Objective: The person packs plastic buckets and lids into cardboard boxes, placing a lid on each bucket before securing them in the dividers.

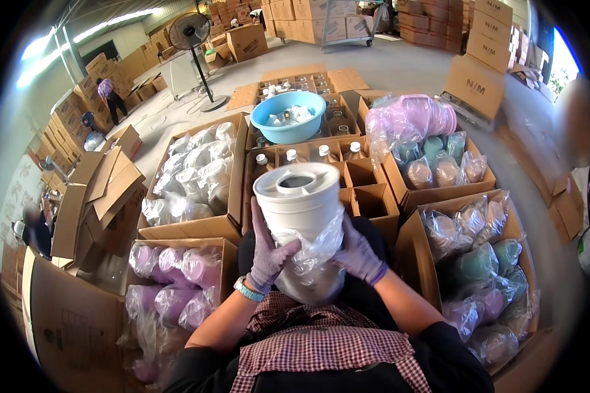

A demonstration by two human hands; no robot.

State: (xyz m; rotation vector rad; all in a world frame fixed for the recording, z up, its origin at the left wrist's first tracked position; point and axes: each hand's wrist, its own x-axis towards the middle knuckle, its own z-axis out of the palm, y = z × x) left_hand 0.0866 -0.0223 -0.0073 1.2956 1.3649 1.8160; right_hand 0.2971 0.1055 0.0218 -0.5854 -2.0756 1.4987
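Note:
In front of my lap, both hands hold a white cylindrical plastic container (297,216) with a round opening in its top face. A crumpled clear plastic bag (319,245) covers its lower part. My left hand (269,258), in a light purple knit glove, grips the left side. My right hand (363,258), gloved alike, holds the bagged right side. Just beyond is a divided cardboard carton (373,194) containing several white-capped bottles (326,153) in its far row. The container hides part of that carton.
Cartons of bagged white vessels (196,172) and purple ones (174,299) flank my left. Mixed-colour bagged vessels (479,260) fill cartons on my right. A blue basin (265,125) of small white parts rests on a carton ahead. Beyond stand a pedestal fan (190,32) and another person (109,98).

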